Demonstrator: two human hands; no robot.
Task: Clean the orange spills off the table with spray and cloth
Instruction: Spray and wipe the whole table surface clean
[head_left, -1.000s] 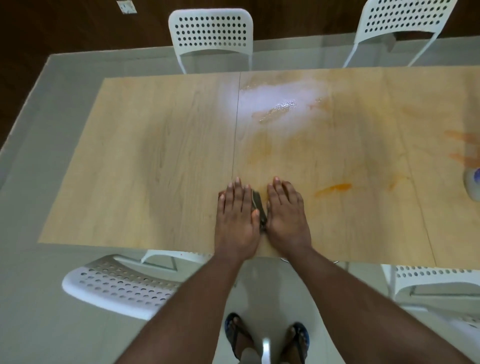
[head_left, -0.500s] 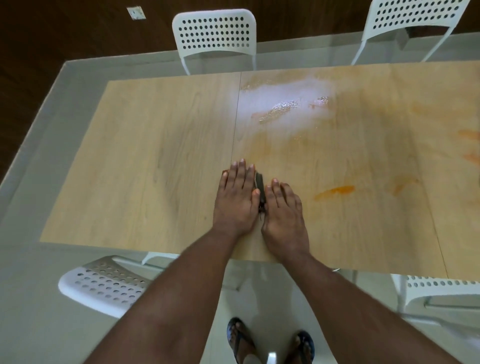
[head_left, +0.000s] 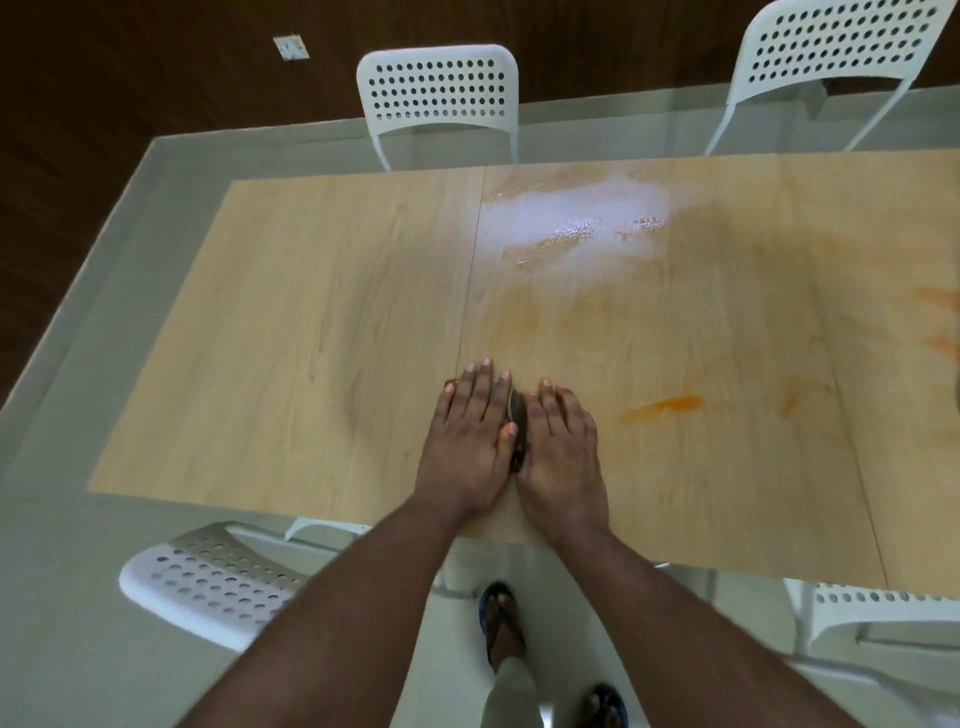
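Under both hands, near the front edge of the desk (head_left: 322, 322), lies a dark cloth (head_left: 517, 422), almost wholly covered; only a narrow strip of it shows in the gap between them. The left hand (head_left: 470, 444) and the right hand (head_left: 562, 457) lie flat side by side, fingers straight and pointing away from the person, palms pressing the cloth down rather than gripping it. That flat, doubled press likely spreads weight over the cloth so it scrubs the wood instead of skating across it. Just to the right of the right hand runs an orange streak (head_left: 662, 408), not yet wiped, and further right more orange marks (head_left: 940, 343) sit by the frame's edge. Well ahead of the fingertips a wet, foamy white patch (head_left: 571, 218) glistens, probably spray laid down to loosen the stain beneath it, with a faint orange haze between it and the hands. No spray bottle can be made out for certain. White perforated chairs (head_left: 439, 88) stand around the desk. Judging by the remaining marks, much wiping is left.
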